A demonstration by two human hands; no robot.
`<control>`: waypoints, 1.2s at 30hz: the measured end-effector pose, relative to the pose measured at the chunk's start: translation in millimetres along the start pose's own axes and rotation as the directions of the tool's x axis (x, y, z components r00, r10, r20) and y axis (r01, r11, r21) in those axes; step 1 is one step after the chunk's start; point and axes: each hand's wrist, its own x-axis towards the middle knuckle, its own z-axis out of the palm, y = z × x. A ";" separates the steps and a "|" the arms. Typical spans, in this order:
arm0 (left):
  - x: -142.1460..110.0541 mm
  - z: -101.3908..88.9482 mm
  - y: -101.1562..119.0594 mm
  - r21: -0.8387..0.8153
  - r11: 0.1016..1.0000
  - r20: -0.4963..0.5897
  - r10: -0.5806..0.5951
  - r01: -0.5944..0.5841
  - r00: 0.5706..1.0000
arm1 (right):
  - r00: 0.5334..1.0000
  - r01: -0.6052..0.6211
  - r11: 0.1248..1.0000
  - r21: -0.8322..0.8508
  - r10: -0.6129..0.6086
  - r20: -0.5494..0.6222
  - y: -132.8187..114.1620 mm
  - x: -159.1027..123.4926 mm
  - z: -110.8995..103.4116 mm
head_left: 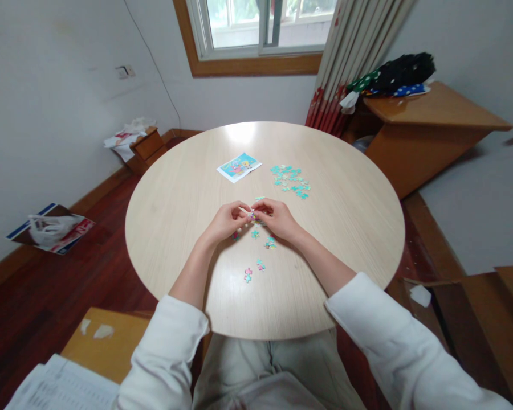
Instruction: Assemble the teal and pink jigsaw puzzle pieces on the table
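Note:
My left hand (pixel 229 219) and my right hand (pixel 276 217) meet over the middle of the round table. Between their pinched fingertips are small jigsaw puzzle pieces (pixel 252 216), partly hidden by the fingers; I cannot tell whether they are joined. Just below my hands lie a loose teal piece (pixel 255 234) and a small cluster of pieces (pixel 270 243). Closer to me are a pink and teal piece (pixel 248 275) and another small piece (pixel 260 265). More pieces are partly covered by my hands.
Beyond my hands, a picture card (pixel 239 167) lies on the pale round table (pixel 166 216), with a spread of teal puzzle pieces (pixel 290 181) to its right. A wooden cabinet (pixel 431 114) with cloths on it stands at the right. Papers (pixel 64 387) lie at the lower left.

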 end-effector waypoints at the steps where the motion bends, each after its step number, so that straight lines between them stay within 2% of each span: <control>1: -0.4 0.1 0.1 -0.002 1.000 -0.001 -0.003 0.003 1.000 | 1.000 -0.010 0.999 0.034 0.010 -0.003 1.2 0.3 0.5; 5: -2.3 0.8 2.5 0.027 1.000 -0.009 -0.014 0.015 1.000 | 0.999 -0.031 0.988 0.149 0.037 -0.037 4.5 0.8 1.2; 9: -4.1 2.3 5.9 0.056 0.998 0.009 -0.010 0.010 1.000 | 0.997 -0.032 0.982 0.185 0.043 -0.056 4.7 1.0 1.2; 15: -3.0 2.0 3.7 0.009 1.000 0.016 -0.015 0.015 1.000 | 0.997 -0.033 0.982 0.186 0.044 -0.056 2.0 -0.1 2.8; 22: -1.4 1.6 0.0 -0.010 1.000 0.033 -0.006 0.006 0.999 | 0.999 -0.010 0.996 0.085 0.012 -0.030 -1.2 -1.2 0.8; 29: -2.6 2.3 0.1 0.054 0.999 0.038 0.006 -0.008 0.999 | 0.998 -0.065 0.976 0.208 0.067 0.000 6.7 -0.2 3.5; 36: 0.3 -4.9 -0.1 0.173 0.983 -0.023 0.065 -0.060 0.998 | 0.999 -0.048 0.983 0.179 0.048 0.002 10.7 0.2 3.1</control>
